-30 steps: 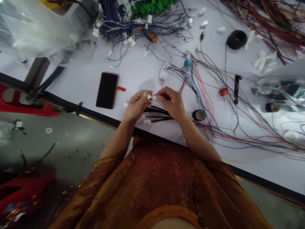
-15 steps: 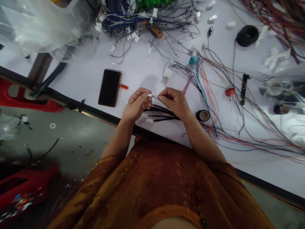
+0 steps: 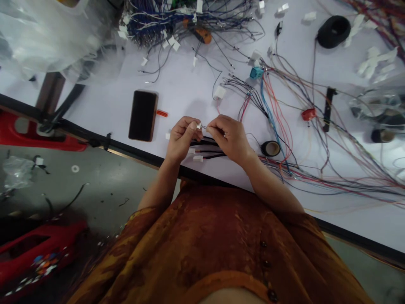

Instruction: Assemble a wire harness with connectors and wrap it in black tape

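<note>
My left hand (image 3: 183, 137) pinches a small white connector (image 3: 198, 126) between thumb and fingers. Facing it, my right hand (image 3: 229, 137) grips a thin wire (image 3: 204, 127) whose bare metal end points at the connector; whether the tip is inside it I cannot tell. Under my hands lie black-sleeved cables with white connectors (image 3: 198, 158) at their left ends. Just above my right hand is another white connector (image 3: 220, 92) on the table. A roll of black tape (image 3: 270, 148) sits close to my right wrist.
A phone (image 3: 143, 115) lies left, with an orange strip (image 3: 162, 113) beside it. Loose wires with a teal connector (image 3: 256, 72) and a red connector (image 3: 309, 114) spread to the right. Wire bundles and an orange-black tool (image 3: 202, 34) are at the back. The black table edge (image 3: 142, 159) runs before me.
The wire end in my right hand has come closer to the white connector in my left. The view has shifted slightly.
</note>
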`<state>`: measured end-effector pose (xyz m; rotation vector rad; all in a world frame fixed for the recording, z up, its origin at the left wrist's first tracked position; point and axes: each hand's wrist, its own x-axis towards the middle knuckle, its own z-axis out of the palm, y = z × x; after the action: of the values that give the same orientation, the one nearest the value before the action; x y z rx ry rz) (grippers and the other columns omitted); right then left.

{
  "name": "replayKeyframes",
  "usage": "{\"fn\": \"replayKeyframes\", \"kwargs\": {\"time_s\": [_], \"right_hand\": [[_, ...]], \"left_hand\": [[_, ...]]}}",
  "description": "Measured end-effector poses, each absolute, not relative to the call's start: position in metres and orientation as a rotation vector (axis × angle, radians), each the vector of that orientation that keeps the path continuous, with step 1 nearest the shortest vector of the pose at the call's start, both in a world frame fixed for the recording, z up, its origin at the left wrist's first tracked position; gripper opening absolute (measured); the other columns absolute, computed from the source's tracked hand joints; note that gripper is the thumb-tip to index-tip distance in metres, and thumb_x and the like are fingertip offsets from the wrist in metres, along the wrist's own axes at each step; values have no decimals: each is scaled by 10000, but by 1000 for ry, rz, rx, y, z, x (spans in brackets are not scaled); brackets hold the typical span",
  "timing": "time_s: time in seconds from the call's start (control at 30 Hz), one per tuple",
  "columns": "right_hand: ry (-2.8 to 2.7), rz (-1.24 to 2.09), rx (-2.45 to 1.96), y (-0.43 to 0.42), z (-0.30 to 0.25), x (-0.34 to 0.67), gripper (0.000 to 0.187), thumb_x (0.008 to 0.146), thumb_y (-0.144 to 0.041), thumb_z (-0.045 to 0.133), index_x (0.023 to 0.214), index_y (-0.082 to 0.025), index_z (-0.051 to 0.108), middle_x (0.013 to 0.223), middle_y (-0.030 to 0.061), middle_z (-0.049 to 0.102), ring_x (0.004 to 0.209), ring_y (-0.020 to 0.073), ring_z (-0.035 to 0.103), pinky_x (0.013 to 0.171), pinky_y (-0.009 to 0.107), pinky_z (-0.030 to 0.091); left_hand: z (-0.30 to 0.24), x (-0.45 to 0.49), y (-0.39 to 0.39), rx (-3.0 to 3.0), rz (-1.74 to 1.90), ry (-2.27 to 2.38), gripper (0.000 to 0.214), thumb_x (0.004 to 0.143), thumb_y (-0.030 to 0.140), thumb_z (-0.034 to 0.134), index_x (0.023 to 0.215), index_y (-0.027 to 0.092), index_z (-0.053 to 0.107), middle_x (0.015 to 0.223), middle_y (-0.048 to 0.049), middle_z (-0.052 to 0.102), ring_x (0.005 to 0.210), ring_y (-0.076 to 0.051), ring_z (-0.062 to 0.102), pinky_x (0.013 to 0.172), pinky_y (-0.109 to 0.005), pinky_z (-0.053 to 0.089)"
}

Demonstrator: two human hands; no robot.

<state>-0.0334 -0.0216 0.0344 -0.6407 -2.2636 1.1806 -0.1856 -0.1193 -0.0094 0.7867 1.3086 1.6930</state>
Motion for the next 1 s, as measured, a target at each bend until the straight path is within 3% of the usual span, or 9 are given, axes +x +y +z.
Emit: {"fn": "replayKeyframes", "kwargs": {"time_s": [0.23, 0.4, 0.57, 0.77, 0.9, 1.0], "right_hand": [[-2354, 1299, -676, -15, 35, -36, 180, 941, -232, 564, 768, -207, 611, 760, 2, 637, 722, 135, 530, 706, 289, 384], [-2344, 1391, -706, -14, 34, -36, 188, 937, -233, 558, 763, -189, 616, 723, -8, 616, 710, 130, 513, 691, 284, 368], [-2288, 1258, -770, -22, 31, -33, 170, 936, -227, 561, 767, -210, 565, 765, 4, 610, 740, 142, 525, 736, 290, 405], [-2202, 1331, -719, -28, 26, -24, 207, 961, -261, 548, 757, -222, 555, 768, 2, 615, 742, 129, 545, 745, 277, 446], [-2057, 1645, -826, -10, 28, -15, 202, 988, -349, 515, 1003, -190, 639, 643, -38, 603, 557, 94, 533, 607, 244, 438], [-2164, 1844, -827, 12, 28, -10, 311, 913, -315, 637, 1183, -161, 650, 587, -55, 624, 514, 94, 561, 588, 234, 439]], "left_hand": [[-10, -185, -120, 794, 1644, 1304, 368, 871, 566, 709, 895, 202, 654, 672, 22, 642, 572, -85, 618, 551, -202, 539], [-9, -184, -121, 960, 1619, 1362, 275, 900, 479, 716, 911, 206, 685, 679, 16, 664, 601, -90, 643, 599, -213, 563], [-10, -182, -120, 1002, 1652, 1423, 261, 906, 474, 710, 910, 214, 682, 703, 14, 676, 609, -98, 662, 594, -222, 563], [-5, -174, -122, 1026, 1607, 1457, 255, 904, 464, 715, 893, 212, 678, 708, 10, 662, 624, -101, 643, 622, -231, 553], [8, -175, -126, 1150, 1589, 1626, 228, 942, 447, 665, 970, 223, 691, 776, -11, 667, 662, -122, 634, 677, -269, 549], [19, -176, -128, 1390, 1542, 1812, 194, 964, 405, 636, 987, 224, 701, 915, -40, 681, 813, -156, 645, 816, -316, 541]]}}
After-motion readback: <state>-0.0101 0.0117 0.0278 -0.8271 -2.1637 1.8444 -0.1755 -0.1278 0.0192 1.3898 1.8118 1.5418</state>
